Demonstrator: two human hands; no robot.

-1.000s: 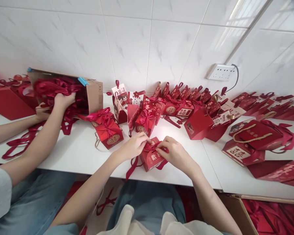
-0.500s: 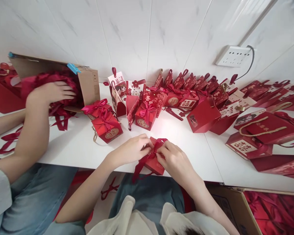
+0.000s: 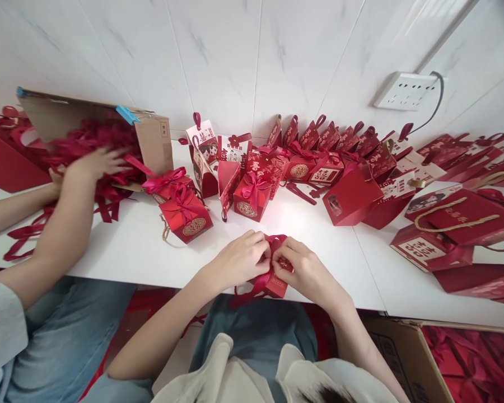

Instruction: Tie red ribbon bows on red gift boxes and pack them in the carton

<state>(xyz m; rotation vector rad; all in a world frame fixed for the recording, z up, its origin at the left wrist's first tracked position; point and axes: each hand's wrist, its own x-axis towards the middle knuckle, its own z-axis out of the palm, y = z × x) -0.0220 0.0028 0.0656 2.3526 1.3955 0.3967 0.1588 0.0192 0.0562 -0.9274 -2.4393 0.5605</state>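
A small red gift box (image 3: 277,286) sits at the table's front edge, between my two hands. Dark red ribbon (image 3: 258,286) crosses its top, and loose ends hang over the near edge. My left hand (image 3: 247,257) pinches the ribbon at the box's left side. From the right, my right hand (image 3: 303,270) is closed in a pinch on the ribbon over the top of the box. The fingertips nearly meet and partly hide the ribbon there. Just beyond my hands stand finished-looking red boxes with bows, one (image 3: 185,215) to the left and one (image 3: 252,198) ahead.
On the left a co-worker's hand (image 3: 94,168) is at a cardboard box (image 3: 155,143) of red ribbons. Red gift boxes (image 3: 350,196) line the wall and the right side. A carton (image 3: 397,352) of red boxes stands below the table's right side. A power strip (image 3: 407,91) is on the wall.
Both my hands have drawn closer together over the ribbon, their fingertips now almost meeting. The co-worker's hand has moved lower and toward the front of the cardboard box.
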